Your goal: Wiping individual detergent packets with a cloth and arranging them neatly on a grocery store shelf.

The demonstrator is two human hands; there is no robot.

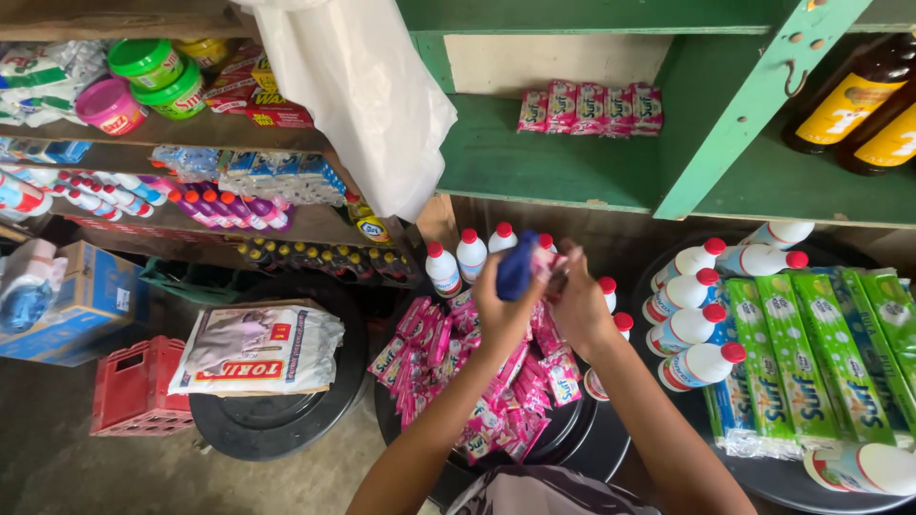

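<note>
A: Sachets, small pink foil-plastic ones, a strip of them (pixel 548 262) pinched up between both my hands, above the loose heap of the same pink sachets (pixel 496 401) on the round black tray (pixel 572 434).

B: How do they handle?

A: My read: very light, limp, slick film. A strip flops and folds if held at one end. Not fragile, though a hard squeeze could pop a seal. Best grip looks like the flat sealed edges, thumb against fingers, one hand at each end.

B: Left hand?

A: Left hand (pixel 504 300) is curled tight around a dark blue soft thing (pixel 516 267), cloth or a bag, I can't tell which. Fingers wrapped together over it, no gap showing.

B: Right?

A: Right hand (pixel 580 303) has fingers drawn together, clamped on the top of the pink strip just beside the blue thing. The two hands touch, or nearly so.

B: What's around?

A: White plastic bottles with red caps (pixel 470 256) stand behind the heap. More of them (pixel 689 324) lie on their sides to the right, beside long green wrapped bars (pixel 811 367). Another row of pink sachets (pixel 590 107) sits on the green wooden shelf (pixel 534 167) above.
</note>
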